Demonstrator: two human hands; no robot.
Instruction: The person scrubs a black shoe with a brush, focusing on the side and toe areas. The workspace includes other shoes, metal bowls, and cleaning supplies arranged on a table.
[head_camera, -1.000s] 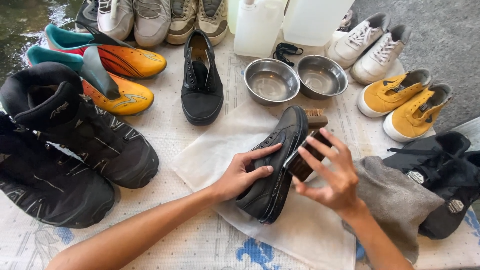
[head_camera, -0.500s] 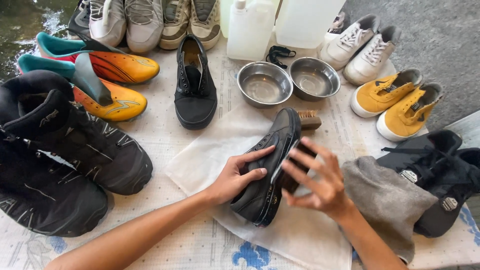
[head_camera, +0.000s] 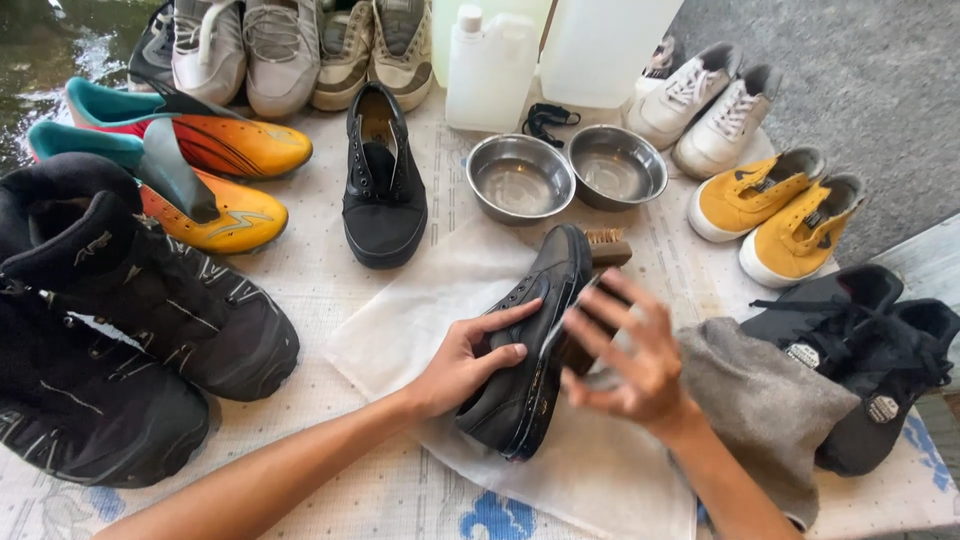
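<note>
Blur is smeared over the right hand (head_camera: 625, 360), so what it grips can't be told for sure; bristles of a brush (head_camera: 605, 245) are seen poking out past the black shoe (head_camera: 530, 350), and the handle is hidden behind it. The shoe is tipped on its side over a white cloth (head_camera: 400, 330) on the bench (head_camera: 330, 280), held between both hands: the left hand (head_camera: 470, 360) is clasped on its upper, the right one is pressed at the sole side, fingers spread.

Stuff counted:
- two steel bowls (head_camera: 520, 180), side by side just behind the shoe
- one more black shoe (head_camera: 383, 190) standing upright, well apart
- two yellow sneakers (head_camera: 770, 205), two white ones (head_camera: 700, 105)
- two orange boots (head_camera: 215, 175)
- two big black boots (head_camera: 120, 320), partly cut off at the left
- a grey rag (head_camera: 765, 400) by the right wrist
- two jugs (head_camera: 495, 70), tops cut off

More pairs are cropped along the top edge.
</note>
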